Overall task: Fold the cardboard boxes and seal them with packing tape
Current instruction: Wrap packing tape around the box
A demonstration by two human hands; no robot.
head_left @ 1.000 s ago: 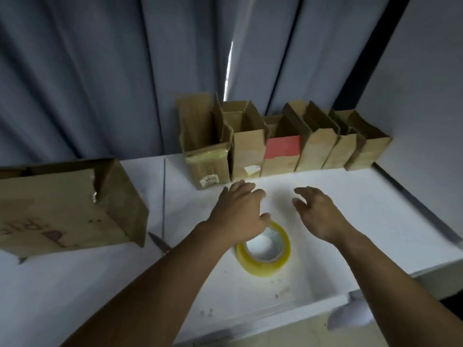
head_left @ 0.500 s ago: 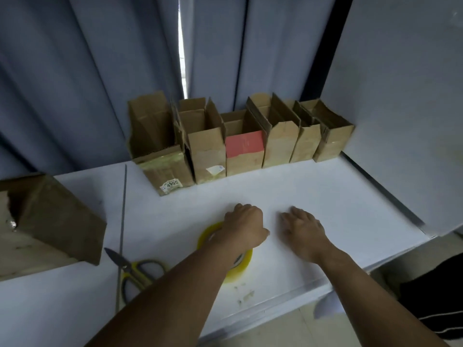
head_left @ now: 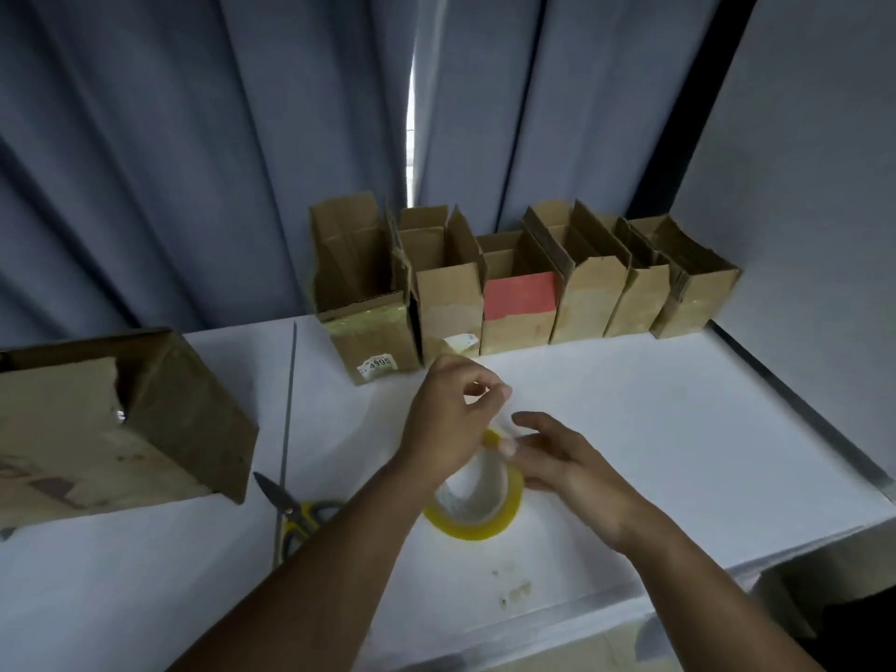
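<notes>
A yellow packing tape roll (head_left: 477,518) stands tilted on the white table (head_left: 654,429), its far edge raised. My left hand (head_left: 448,421) is over that raised edge with curled fingers, thumb on the rim, holding the roll up. My right hand (head_left: 562,460) lies against the roll's right side with its fingers straight. Along the back wall stands a row of several small cardboard boxes (head_left: 448,303) with their top flaps open; one has a red panel (head_left: 520,294). A larger cardboard box (head_left: 111,429) lies on its side at the left.
Yellow-handled scissors (head_left: 298,511) lie left of my left forearm, near a thin seam in the table. Blue curtains hang behind the boxes and a grey wall borders the right side. The table's front edge runs close below my arms.
The roll lay flat under my left hand; now its far edge is tipped up. My left hand has risen and curled over the rim, and my right hand has moved in against the roll.
</notes>
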